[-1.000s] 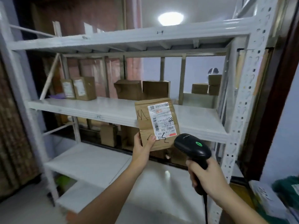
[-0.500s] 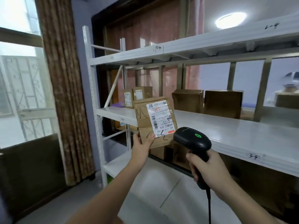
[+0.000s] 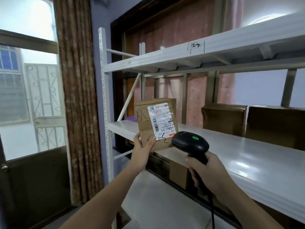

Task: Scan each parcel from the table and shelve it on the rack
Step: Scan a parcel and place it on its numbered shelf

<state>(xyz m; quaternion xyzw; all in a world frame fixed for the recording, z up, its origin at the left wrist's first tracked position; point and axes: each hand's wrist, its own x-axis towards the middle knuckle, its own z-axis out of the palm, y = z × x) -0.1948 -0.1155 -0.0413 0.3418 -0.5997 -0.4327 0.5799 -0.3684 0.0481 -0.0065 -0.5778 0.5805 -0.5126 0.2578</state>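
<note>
— What do you have closest to the camera?

— My right hand, low on the right. Its fingers wrap tight round the handle of the black scanner. The scanner's head has a green light on top, and its cable drops off the bottom edge.

— And the other hand?

— My left hand is just beyond, pinching the parcel at its lower left corner, thumb on the front. I hold the parcel upright in the air, in front of the middle shelf of the white rack, with its white label facing me. The scanner's head sits just beside the parcel's lower right corner.

— What is behind it?

— Brown boxes stand along the back of that shelf. Far left I see a patterned curtain and a window.
</note>
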